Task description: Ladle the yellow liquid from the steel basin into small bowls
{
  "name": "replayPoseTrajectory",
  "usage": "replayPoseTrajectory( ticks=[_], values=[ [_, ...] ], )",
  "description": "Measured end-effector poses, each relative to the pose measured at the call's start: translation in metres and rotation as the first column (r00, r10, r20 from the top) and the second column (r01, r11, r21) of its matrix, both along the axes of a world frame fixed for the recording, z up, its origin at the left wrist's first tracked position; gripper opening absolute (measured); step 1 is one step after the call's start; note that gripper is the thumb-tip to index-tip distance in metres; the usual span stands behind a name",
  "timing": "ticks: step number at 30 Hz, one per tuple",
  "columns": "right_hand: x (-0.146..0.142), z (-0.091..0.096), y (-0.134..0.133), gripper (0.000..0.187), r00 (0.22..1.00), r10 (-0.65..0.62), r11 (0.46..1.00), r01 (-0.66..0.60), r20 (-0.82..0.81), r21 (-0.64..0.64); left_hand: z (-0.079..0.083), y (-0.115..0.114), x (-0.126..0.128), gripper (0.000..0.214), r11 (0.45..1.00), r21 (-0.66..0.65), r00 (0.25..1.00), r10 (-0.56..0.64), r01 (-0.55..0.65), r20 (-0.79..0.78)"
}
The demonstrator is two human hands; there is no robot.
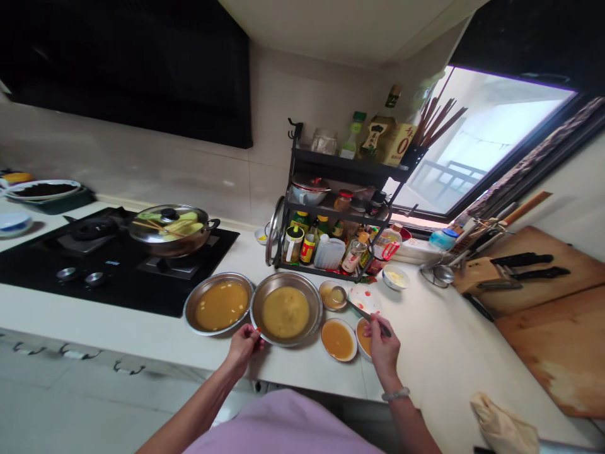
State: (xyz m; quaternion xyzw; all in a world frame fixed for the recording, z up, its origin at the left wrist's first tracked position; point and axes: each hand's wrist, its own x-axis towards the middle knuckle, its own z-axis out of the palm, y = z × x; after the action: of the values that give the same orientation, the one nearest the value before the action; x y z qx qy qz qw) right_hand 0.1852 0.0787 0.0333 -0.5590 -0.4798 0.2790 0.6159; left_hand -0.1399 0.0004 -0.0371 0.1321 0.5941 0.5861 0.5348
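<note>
My left hand (244,343) grips the near rim of a metal bowl (286,308) filled with thick yellow-brown liquid. Beside it on the left sits a second metal bowl (218,304) of orange-brown liquid. My right hand (382,345) is closed on the handle of a spoon (352,303), whose bowl rests in a small dish (333,295) of brown sauce. A small bowl (338,340) of orange liquid stands between my hands. Another small bowl (362,339) is partly hidden under my right hand.
A black spice rack (338,208) with bottles stands behind the bowls. A lidded pan (170,228) sits on the black hob (113,265) at left. Knives (524,265) and wooden boards (558,328) lie at right, with a window behind. A small white dish (396,277) is near the rack.
</note>
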Motion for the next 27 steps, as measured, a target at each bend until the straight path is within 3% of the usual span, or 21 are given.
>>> replayPoseTrajectory(
  ticks=[4,7,15,18,23,27],
  values=[
    [0.002,-0.004,-0.009,0.034,0.954,0.124,0.981,-0.16,0.274,0.112,0.002,-0.001,0.0,0.041,1.0,0.01,1.0,-0.006,0.006,-0.003],
    [-0.005,-0.002,-0.014,0.03,0.922,0.184,0.953,-0.252,0.341,0.169,0.003,-0.002,0.0,0.041,1.0,0.014,1.0,-0.013,0.013,0.003],
    [-0.045,-0.024,-0.026,0.029,0.907,0.371,0.922,-0.385,0.198,0.034,0.004,-0.002,0.0,0.04,1.0,0.014,1.0,-0.009,0.009,0.003],
    [-0.057,-0.032,-0.032,0.031,0.913,0.384,0.923,-0.384,0.137,-0.027,0.004,-0.002,0.001,0.039,1.0,0.006,1.0,-0.006,0.006,0.001],
    [-0.073,-0.031,-0.035,0.034,0.948,0.276,0.936,-0.302,-0.158,-0.178,0.003,-0.001,0.001,0.039,1.0,0.014,1.0,0.011,-0.011,-0.005],
    [-0.076,-0.025,-0.031,0.03,0.926,0.161,0.936,-0.253,-0.341,-0.246,0.003,-0.001,0.001,0.04,1.0,0.009,1.0,0.003,-0.003,-0.008]
  ],
)
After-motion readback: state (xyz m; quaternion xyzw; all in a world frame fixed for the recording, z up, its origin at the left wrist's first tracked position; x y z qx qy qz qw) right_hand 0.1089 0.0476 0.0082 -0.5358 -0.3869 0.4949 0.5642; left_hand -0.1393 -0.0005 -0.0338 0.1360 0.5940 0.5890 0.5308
